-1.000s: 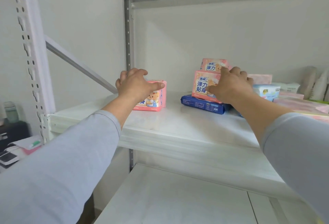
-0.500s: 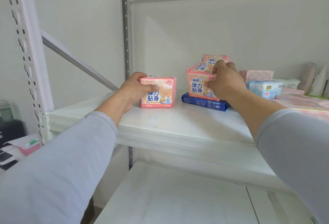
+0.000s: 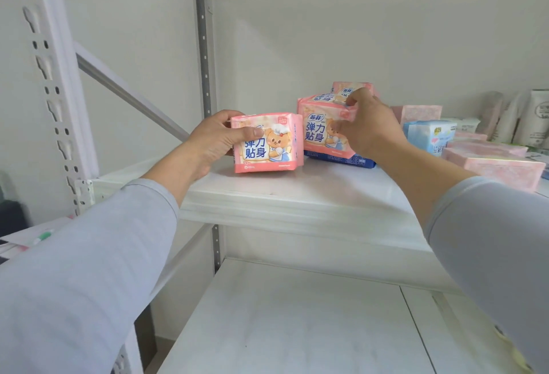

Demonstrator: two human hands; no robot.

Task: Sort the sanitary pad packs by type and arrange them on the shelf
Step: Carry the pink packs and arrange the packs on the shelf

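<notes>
Head view: the left hand (image 3: 214, 140) grips one pink pack (image 3: 266, 143) near the shelf (image 3: 297, 204) front edge; the right hand (image 3: 367, 127) pinches a second pink pack (image 3: 319, 129) resting on the blue pack (image 3: 338, 160). Pulling it could topple the rear pack (image 3: 344, 89) leaning behind.

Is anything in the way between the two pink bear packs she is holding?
Nothing visible. The left hand grips one pink bear pack standing on the shelf, and the right hand grips the second pink bear pack over the blue pack. Their sides nearly touch.
</notes>
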